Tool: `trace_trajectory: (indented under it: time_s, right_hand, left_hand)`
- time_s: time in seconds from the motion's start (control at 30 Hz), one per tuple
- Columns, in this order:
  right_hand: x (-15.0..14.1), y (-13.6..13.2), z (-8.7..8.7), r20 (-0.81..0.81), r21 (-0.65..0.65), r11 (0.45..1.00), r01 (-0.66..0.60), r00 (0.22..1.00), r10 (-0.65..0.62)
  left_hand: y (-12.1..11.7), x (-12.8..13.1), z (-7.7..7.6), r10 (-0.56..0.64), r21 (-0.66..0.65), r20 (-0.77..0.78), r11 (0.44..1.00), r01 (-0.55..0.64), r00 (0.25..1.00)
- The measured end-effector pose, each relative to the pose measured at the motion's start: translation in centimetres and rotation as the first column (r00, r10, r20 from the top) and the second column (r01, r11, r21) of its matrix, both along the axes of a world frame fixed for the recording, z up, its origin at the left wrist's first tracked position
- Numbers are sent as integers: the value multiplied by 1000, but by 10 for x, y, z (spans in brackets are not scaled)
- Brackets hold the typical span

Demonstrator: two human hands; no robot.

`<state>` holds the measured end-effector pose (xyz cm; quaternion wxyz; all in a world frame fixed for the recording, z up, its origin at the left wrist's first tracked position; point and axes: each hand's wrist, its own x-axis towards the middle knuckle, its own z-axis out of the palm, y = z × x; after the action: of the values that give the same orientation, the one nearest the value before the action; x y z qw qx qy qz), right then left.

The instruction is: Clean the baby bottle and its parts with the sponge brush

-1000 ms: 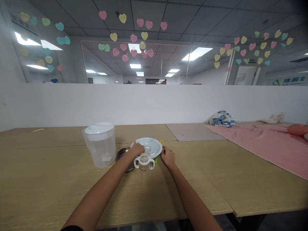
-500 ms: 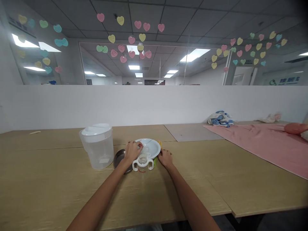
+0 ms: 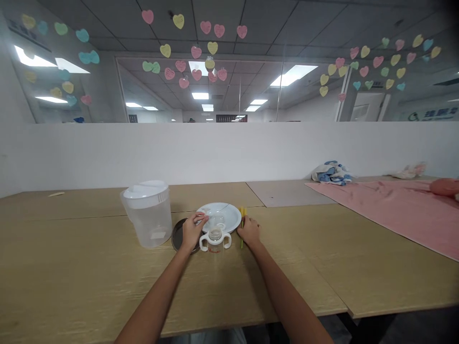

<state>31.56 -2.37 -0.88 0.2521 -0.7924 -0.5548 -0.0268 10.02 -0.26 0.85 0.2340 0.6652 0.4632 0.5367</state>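
Observation:
My left hand is closed in a pinch at the left rim of a white plate; whatever lies between its fingertips is too small to make out. My right hand, on the plate's right, has its fingers closed around a slim yellow-green utensil whose kind I cannot tell. Clear, rounded pieces rest on the plate. In front of it, between my hands, stands an uncapped clear baby bottle with two white handles. A dark round metal dish is partly covered by my left hand.
A translucent plastic pitcher with a white lid stands left of the dish. Toward the back right are a crumpled blue-and-white cloth and a pink cloth. A white wall borders the table's far side.
The yellow-green utensil has shifted away from the plate's right edge with my right hand. My left hand has moved slightly back from the plate's middle to its left rim.

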Motion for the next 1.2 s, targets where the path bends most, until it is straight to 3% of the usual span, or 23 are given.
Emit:
trace_trajectory:
  time_s: [0.17,0.23,0.3,0.4,0.47,0.57,0.7,0.8,1.2]
  right_hand:
    - [6,-6,7,1,-153,985,84,996,-85]
    - [8,-10,12,-1,-159,982,101,995,-102]
    - [9,-13,16,13,-80,988,129,992,-129]
    - [7,-18,22,47,156,981,116,991,-125]
    - [2,-19,23,99,286,958,22,994,-53]
    - [-7,-20,21,231,383,905,-186,968,101]
    - [-14,-19,16,430,485,745,-458,867,252]
    - [-14,-17,14,498,510,675,-533,823,274]
    - [-18,-17,20,410,605,737,-302,911,37]
  left_hand:
    - [-10,0,1,-5,13,4,1000,5,1000]
    - [-13,1,2,-18,13,10,1000,18,1000]
    - [-14,1,1,-39,3,23,999,39,999]
    - [-13,1,0,-65,-11,46,998,66,997]
    - [-12,1,-1,-77,-13,55,997,77,996]
    - [-11,1,-2,-83,-15,75,996,84,994]
    - [-10,1,-4,-99,-7,118,995,100,988]
    - [-9,0,-4,-106,-16,139,994,109,985]
    - [-5,-1,-8,-32,-9,155,999,34,987]
